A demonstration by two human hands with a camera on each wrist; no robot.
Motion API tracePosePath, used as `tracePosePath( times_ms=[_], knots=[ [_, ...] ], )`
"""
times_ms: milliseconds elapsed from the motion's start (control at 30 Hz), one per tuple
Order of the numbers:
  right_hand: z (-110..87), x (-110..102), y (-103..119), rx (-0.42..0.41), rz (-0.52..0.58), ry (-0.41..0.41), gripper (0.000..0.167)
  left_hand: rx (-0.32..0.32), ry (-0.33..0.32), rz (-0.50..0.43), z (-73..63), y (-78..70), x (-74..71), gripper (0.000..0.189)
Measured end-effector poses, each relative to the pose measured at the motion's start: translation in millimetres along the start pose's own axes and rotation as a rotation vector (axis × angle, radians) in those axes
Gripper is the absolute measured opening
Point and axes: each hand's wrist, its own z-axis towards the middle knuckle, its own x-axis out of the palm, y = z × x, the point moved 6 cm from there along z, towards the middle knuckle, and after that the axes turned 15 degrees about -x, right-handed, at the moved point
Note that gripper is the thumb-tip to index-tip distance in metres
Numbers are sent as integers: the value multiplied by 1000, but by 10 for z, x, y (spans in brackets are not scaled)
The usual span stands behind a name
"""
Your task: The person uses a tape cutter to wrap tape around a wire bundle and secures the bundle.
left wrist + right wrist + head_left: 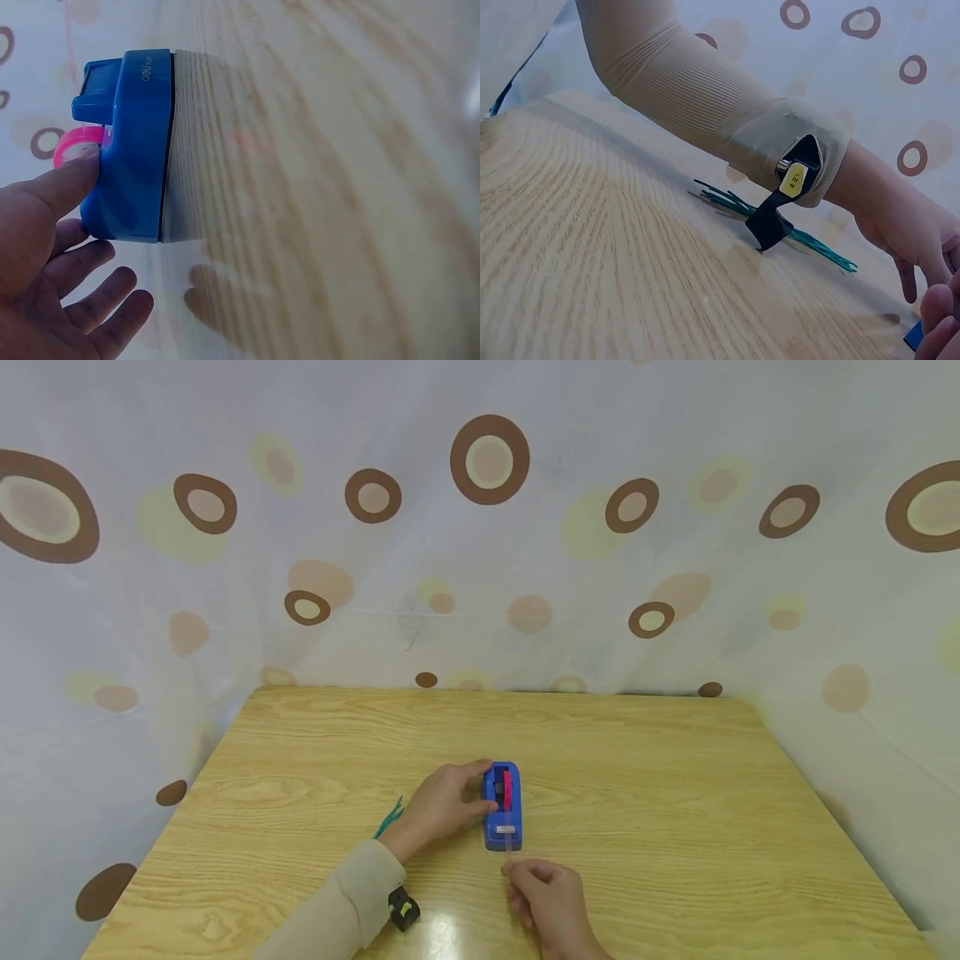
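A blue tape dispenser (495,822) stands on the table, with a bright pink roll (507,789) in it. My left hand (438,802) grips its left side; in the left wrist view the thumb (71,180) presses the blue body (139,150) by the roll and the other fingers spread apart. A thin pinkish strip of tape (507,848) runs from the dispenser's front towards me. My right hand (553,902) pinches the end of this strip between thumb and forefinger. Only a few right fingertips (937,307) show at the right wrist view's edge.
Several thin green strands (817,246) lie in a bundle on the wooden table (660,793), beyond my left forearm. A black wrist strap with a yellow label (793,180) hangs from my left sleeve (352,889). Behind the table hangs a patterned sheet (570,635).
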Motion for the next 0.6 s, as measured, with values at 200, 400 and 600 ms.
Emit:
tracePosePath(
  times_ms=[200,400,600],
  knots=[
    [-21,-13,-26,4,-9,12,21,-14,2,6,4,3,0,66],
    [-60,-8,-1,2,-44,16,21,-14,0,22,11,6,8,66],
    [-94,-21,19,-4,-98,29,21,-17,-2,28,15,6,3,66]
  ],
)
